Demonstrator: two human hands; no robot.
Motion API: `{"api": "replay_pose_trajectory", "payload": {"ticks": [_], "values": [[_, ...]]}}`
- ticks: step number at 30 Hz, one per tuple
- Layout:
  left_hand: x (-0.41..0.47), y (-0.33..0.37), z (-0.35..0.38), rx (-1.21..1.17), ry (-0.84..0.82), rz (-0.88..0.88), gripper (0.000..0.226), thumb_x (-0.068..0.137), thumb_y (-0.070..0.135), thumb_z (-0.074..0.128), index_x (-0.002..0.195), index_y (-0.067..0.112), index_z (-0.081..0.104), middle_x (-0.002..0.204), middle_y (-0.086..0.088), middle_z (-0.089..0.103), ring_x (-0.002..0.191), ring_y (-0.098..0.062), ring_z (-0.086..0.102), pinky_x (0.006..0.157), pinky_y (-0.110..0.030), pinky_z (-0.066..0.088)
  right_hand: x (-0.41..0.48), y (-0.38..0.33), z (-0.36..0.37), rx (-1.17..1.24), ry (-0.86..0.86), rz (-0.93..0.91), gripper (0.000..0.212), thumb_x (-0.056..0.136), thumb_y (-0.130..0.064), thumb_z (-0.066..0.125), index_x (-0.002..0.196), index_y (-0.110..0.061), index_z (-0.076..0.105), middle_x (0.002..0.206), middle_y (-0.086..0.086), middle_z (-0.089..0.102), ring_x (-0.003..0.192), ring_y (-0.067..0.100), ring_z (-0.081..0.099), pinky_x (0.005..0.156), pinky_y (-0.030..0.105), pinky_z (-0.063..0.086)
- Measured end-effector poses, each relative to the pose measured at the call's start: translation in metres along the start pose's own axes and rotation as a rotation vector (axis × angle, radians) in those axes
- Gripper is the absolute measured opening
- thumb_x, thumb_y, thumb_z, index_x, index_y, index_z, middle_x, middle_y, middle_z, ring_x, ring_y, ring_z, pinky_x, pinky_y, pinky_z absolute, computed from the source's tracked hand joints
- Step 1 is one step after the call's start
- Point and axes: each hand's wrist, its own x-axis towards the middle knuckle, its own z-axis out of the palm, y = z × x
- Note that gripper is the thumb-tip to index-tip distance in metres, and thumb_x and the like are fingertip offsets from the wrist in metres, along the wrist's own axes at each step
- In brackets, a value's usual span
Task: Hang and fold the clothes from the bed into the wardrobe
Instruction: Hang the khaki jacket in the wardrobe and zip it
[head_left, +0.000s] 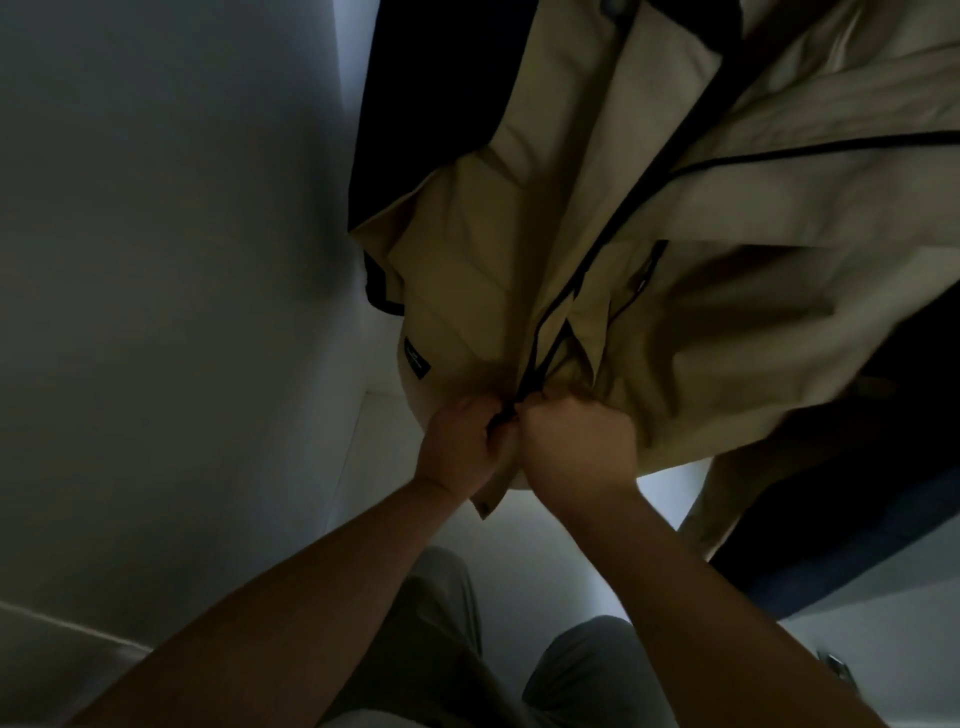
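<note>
A beige jacket (701, 218) with a black zipper (613, 234) hangs in front of me, filling the upper right of the head view. Both hands meet at its bottom hem. My left hand (462, 447) pinches the left hem edge at the zipper's lower end. My right hand (576, 447) grips the right hem edge beside it, knuckles touching the left hand. A small black label (417, 358) shows on the jacket's left front. The hanger and rail are out of view.
A pale wardrobe wall (171, 312) stands to the left. Dark garments (426, 104) hang behind the jacket, and a dark blue one (841, 530) to the right. My grey trouser legs (447, 649) are below. The scene is dim.
</note>
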Motion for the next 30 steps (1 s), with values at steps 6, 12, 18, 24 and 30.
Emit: {"api": "replay_pose_trajectory", "payload": {"ticks": [6,12,18,24,30], "values": [[0.022,-0.003,0.002,-0.029,-0.081,-0.049,0.038,0.09,0.012,0.068,0.062,0.019,0.044,0.057,0.002,0.045,0.055,-0.015,0.045,0.05,-0.019,0.027,-0.003,0.008,-0.021,-0.026,0.188,0.151,0.041,0.061,0.004,0.08,0.044,-0.016,0.049,0.045,0.001,0.046,0.033,0.017,0.037,0.048,0.018,0.024],[0.024,-0.01,0.006,-0.037,-0.069,-0.1,0.039,0.092,0.016,0.067,0.062,0.022,0.042,0.054,0.01,0.041,0.052,-0.006,0.04,0.052,-0.018,0.027,-0.006,0.007,-0.045,-0.011,0.291,0.152,0.038,0.066,-0.007,0.087,0.049,-0.014,0.054,0.047,0.0,0.034,0.037,0.014,0.022,0.057,0.013,0.006],[0.027,0.011,0.0,-0.038,-0.039,0.021,0.034,0.092,0.032,0.06,0.063,0.022,0.044,0.057,0.007,0.046,0.054,-0.013,0.043,0.052,-0.02,0.031,-0.004,0.006,-0.045,-0.101,0.267,0.191,0.034,0.069,-0.012,0.087,0.053,-0.017,0.057,0.049,-0.003,0.036,0.039,0.013,0.024,0.052,0.014,0.006],[0.032,0.044,-0.008,-0.077,0.064,0.182,0.036,0.09,0.037,0.048,0.081,0.004,0.062,0.071,-0.004,0.061,0.066,-0.005,0.046,0.063,-0.007,0.033,0.002,0.007,-0.029,-0.042,0.418,0.114,0.027,0.082,-0.022,0.08,0.066,-0.011,0.063,0.064,0.005,0.06,0.037,0.019,0.047,0.044,0.019,0.028],[0.042,0.052,-0.012,-0.148,0.014,0.076,0.015,0.092,0.016,0.067,0.089,0.003,0.061,0.073,-0.012,0.064,0.065,-0.027,0.06,0.06,-0.046,0.051,0.005,0.014,-0.03,0.004,0.434,0.063,0.023,0.091,-0.032,0.071,0.082,-0.011,0.065,0.079,0.008,0.063,0.052,0.023,0.056,0.045,0.021,0.029]]}}
